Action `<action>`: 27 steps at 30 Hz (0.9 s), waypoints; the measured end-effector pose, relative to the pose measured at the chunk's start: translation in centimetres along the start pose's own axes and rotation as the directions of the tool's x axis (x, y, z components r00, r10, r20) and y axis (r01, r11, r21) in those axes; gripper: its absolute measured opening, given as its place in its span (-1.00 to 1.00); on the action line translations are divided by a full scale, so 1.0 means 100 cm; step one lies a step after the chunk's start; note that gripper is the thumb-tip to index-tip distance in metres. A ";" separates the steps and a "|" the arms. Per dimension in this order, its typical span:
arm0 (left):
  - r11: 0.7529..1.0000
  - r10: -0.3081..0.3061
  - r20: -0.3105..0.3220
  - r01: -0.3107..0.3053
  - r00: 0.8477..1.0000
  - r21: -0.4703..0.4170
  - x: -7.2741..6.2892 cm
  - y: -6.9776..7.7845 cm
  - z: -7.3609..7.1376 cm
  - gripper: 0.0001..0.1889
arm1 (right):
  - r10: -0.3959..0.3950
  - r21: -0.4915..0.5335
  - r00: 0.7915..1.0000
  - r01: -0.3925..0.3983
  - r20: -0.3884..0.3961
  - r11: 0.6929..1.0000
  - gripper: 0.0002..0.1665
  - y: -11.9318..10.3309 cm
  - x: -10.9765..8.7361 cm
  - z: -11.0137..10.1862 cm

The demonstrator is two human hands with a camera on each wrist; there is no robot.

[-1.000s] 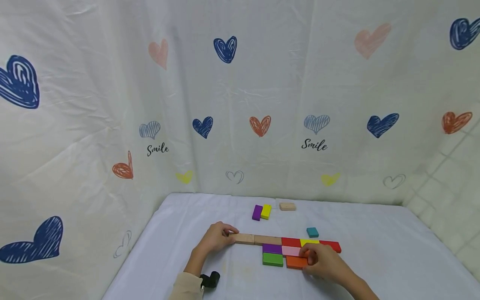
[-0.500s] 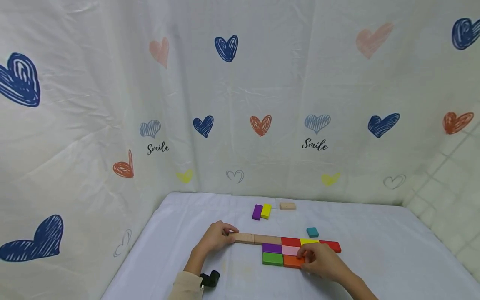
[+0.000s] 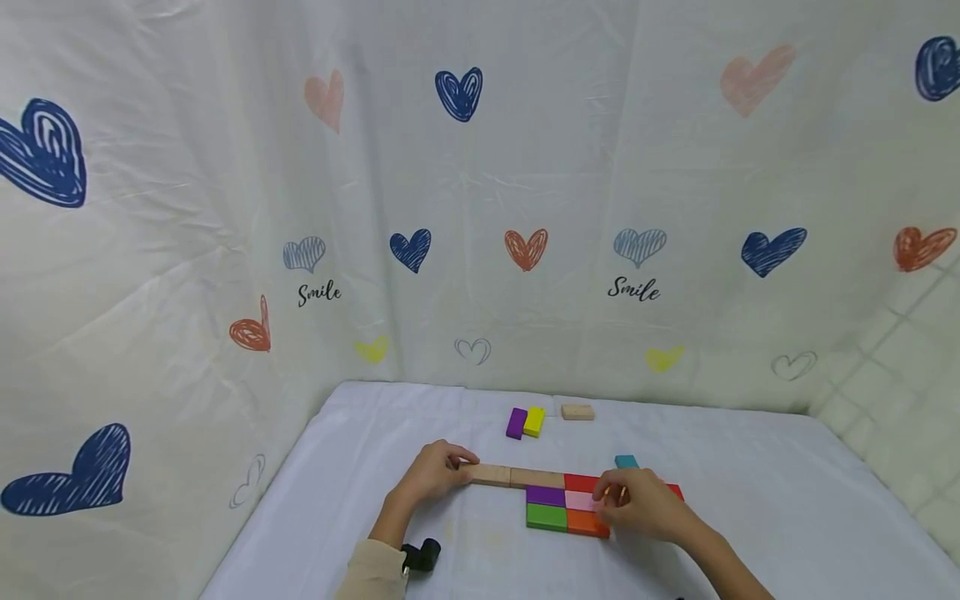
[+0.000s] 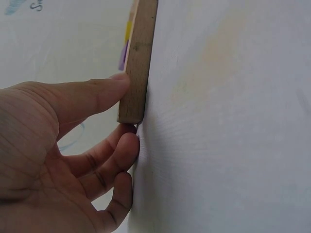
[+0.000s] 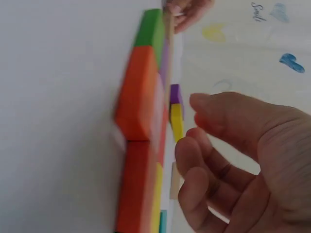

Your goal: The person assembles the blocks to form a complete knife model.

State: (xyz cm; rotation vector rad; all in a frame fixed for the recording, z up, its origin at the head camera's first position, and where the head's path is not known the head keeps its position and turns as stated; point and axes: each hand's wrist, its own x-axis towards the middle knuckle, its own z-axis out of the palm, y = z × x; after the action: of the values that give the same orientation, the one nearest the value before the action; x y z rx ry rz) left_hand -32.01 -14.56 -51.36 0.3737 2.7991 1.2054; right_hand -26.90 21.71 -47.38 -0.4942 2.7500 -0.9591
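Observation:
In the head view, my left hand (image 3: 433, 475) holds the left end of a wooden block (image 3: 491, 475), its thumb laid on the block (image 4: 138, 63) in the left wrist view. A second wooden block (image 3: 537, 479) and a red block (image 3: 581, 482) continue that row. Below them lie purple (image 3: 546, 496) and pink (image 3: 581, 500) blocks, then green (image 3: 547, 517) and orange (image 3: 587, 523) ones, edge to edge. My right hand (image 3: 647, 505) hovers over the right part, fingers loosely bent around nothing. It hides the row's yellow block, which the right wrist view shows as a strip (image 5: 156, 199).
Behind the row are a teal block (image 3: 626, 461), a leaning purple block (image 3: 516, 422) beside a yellow block (image 3: 534, 422), and a loose wooden block (image 3: 577, 412). A white cloth (image 3: 300, 533) covers the table. Heart-printed curtains (image 3: 465, 183) stand behind and at the left.
The orange block has slid left against the green one. My right hand has since let go of it and risen slightly. The left hand has stayed put.

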 end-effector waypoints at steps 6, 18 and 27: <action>1.000 -0.005 0.002 0.005 1.000 0.005 0.001 -0.001 -0.001 -0.79 | -0.042 0.119 0.998 0.046 -0.040 0.992 -0.65 -0.011 0.038 -0.012; 1.000 0.025 0.005 -0.025 1.000 0.009 0.002 -0.002 0.001 -0.78 | 0.028 0.235 1.000 -0.027 0.000 0.972 -0.27 -0.009 0.115 -0.007; 1.000 0.024 0.003 -0.024 1.000 0.015 0.002 -0.002 0.001 -0.78 | 0.035 0.246 0.999 -0.041 0.029 0.968 -0.12 -0.004 0.139 -0.002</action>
State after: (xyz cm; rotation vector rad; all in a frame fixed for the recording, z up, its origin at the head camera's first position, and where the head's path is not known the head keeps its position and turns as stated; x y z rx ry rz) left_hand -32.20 -14.57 -51.62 0.4112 2.8110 1.1883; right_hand -39.80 16.42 -47.90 -0.4064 2.5593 -1.2541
